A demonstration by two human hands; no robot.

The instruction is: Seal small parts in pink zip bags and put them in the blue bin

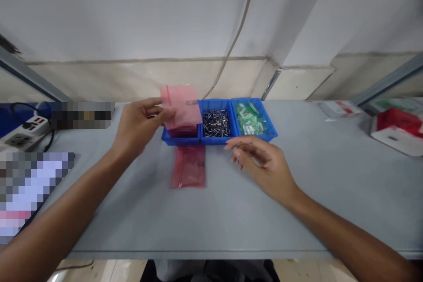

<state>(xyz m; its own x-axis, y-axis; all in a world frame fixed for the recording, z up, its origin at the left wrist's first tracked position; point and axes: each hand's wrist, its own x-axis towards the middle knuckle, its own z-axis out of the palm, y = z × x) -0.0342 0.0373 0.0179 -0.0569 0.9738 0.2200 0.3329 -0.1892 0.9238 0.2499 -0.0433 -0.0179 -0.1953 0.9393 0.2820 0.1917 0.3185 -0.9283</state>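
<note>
My left hand [137, 123] pinches a translucent pink zip bag [181, 105] between thumb and fingers, raised over the left blue bin. More red bags [185, 132] lie in that bin, partly hidden by the raised one. A second red zip bag [189, 167] rests flat on the table in front of the bins. My right hand [261, 161] hovers just before the middle and right bins, fingers loosely curled and apart, with no held thing that I can make out. Short metal pins [216, 123] fill the middle blue bin [214, 140].
Small green packets [249, 119] fill the right blue bin [272, 132]. A power strip [24, 132] with cables and a blurred-out screen are at the left. Toward the right edge stand a white box with red bags [398, 125] and a clear packet [340, 109]. A wall closes off the back.
</note>
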